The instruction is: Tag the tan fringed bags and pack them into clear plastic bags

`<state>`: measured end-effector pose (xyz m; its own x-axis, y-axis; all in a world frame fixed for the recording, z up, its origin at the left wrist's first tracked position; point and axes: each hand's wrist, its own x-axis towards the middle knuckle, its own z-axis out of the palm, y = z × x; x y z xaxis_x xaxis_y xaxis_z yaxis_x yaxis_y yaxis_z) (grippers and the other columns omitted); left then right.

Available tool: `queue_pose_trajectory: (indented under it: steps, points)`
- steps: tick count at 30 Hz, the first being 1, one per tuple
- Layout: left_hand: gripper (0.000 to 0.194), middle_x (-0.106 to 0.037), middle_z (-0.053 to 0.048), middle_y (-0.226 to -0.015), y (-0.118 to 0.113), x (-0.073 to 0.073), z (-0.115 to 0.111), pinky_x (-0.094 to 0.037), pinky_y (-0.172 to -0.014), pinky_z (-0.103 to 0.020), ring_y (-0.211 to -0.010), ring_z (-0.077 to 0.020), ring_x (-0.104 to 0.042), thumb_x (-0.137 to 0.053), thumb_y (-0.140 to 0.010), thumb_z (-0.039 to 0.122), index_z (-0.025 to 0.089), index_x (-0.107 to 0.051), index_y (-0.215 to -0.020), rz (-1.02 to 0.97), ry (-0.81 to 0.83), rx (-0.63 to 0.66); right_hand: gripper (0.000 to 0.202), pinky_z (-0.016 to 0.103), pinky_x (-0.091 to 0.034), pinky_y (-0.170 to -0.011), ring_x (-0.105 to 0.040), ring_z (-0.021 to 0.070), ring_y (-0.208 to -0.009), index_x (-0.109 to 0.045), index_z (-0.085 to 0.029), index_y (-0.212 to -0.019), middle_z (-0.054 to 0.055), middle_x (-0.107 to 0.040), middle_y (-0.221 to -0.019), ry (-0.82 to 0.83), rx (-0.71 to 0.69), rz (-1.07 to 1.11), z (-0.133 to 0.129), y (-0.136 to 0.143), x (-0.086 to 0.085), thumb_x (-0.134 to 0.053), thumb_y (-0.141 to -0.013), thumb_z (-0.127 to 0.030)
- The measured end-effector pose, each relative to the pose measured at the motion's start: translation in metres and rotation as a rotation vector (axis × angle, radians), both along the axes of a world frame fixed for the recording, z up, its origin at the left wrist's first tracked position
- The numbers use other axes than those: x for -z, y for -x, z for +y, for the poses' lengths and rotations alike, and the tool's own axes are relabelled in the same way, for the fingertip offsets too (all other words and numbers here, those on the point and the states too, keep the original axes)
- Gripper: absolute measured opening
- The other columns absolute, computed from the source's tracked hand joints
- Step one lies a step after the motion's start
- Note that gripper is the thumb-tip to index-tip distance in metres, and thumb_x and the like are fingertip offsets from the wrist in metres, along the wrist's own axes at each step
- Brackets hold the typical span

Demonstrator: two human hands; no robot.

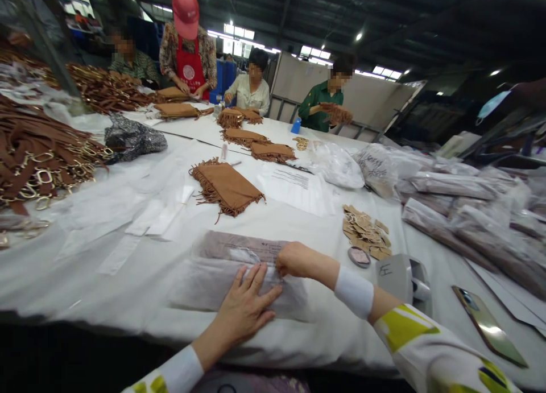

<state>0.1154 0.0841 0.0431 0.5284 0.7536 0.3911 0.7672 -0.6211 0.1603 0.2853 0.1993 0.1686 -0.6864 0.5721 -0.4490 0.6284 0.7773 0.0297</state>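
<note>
A clear plastic bag [205, 285] lies flat on the table in front of me, with something greyish-mauve and wrapped inside it. Printing shows near its upper edge. My left hand [247, 299] rests on the bag with its fingers spread. At the bag's upper right, my right hand [294, 261] is closed, its fingers curled down on the plastic; the fingertips are partly hidden. Beyond the bag lies a brown fringed leather pouch [232, 187].
Tan tags [364, 231] lie to the right, beside a round tin [359, 257], a grey tape dispenser [403, 279] and a phone [490, 325]. Filled bags [460, 211] pile up at far right. Brown straps [38, 148] heap at left. Several people work across the table.
</note>
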Motion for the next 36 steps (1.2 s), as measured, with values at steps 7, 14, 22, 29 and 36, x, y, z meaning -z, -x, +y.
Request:
queue_pose_trajectory:
  steps: [7, 14, 22, 29, 36]
  points:
    - [0.057, -0.023, -0.013, -0.155, 0.001, -0.003, 0.001, -0.021, -0.110, -0.054, -0.139, -0.0336, -0.029, -0.048, -0.089, 0.053, 0.040, -0.031, -0.142, -0.002, 0.011, 0.010, 0.014, 0.025, -0.043, -0.059, -0.064, 0.0188, -0.066, -0.072, -0.019, -0.077, 0.007, -0.072, -0.072, -0.057, 0.080, 0.004, 0.003, 0.000, 0.023, -0.062, -0.074, -0.028]
    - [0.056, -0.021, -0.012, -0.156, 0.002, -0.001, 0.001, -0.021, -0.110, -0.055, -0.138, -0.0342, -0.028, -0.049, -0.088, 0.053, 0.041, -0.034, -0.141, -0.017, 0.030, 0.013, 0.038, 0.028, -0.045, -0.063, -0.067, 0.0243, -0.076, -0.061, -0.018, -0.106, 0.012, -0.071, -0.085, -0.262, 0.377, 0.109, 0.019, -0.029, 0.018, -0.065, -0.080, -0.045]
    - [0.060, -0.021, -0.014, -0.156, 0.000, -0.002, 0.002, -0.021, -0.111, -0.055, -0.138, -0.0341, -0.029, -0.047, -0.089, 0.054, 0.038, -0.029, -0.144, -0.034, 0.013, 0.000, 0.027, 0.027, -0.052, -0.072, -0.063, 0.0161, -0.079, -0.062, -0.019, -0.094, 0.005, -0.068, -0.086, -0.156, 0.549, 0.995, -0.059, -0.018, 0.066, -0.041, -0.094, -0.036]
    - [0.065, -0.032, -0.014, -0.152, 0.022, 0.002, -0.003, -0.019, -0.112, -0.056, -0.138, -0.0307, -0.031, -0.047, -0.087, 0.058, 0.029, -0.032, -0.144, 0.042, -0.016, -0.080, 0.031, 0.046, -0.050, -0.094, -0.057, 0.0240, -0.108, -0.059, -0.019, -0.116, 0.012, -0.062, -0.113, -0.490, 0.449, 1.005, -0.077, 0.000, 0.128, -0.036, -0.095, -0.027]
    - [0.056, -0.033, -0.010, -0.152, 0.093, 0.014, -0.017, -0.026, -0.106, -0.064, -0.137, -0.0363, -0.030, -0.045, -0.090, 0.050, 0.032, -0.037, -0.142, 0.087, 0.075, -0.542, 0.034, 0.046, -0.050, -0.093, -0.058, 0.0242, -0.106, -0.054, -0.017, -0.125, 0.013, -0.062, -0.115, -0.601, 0.359, 0.968, -0.076, -0.004, 0.136, -0.041, -0.094, -0.023]
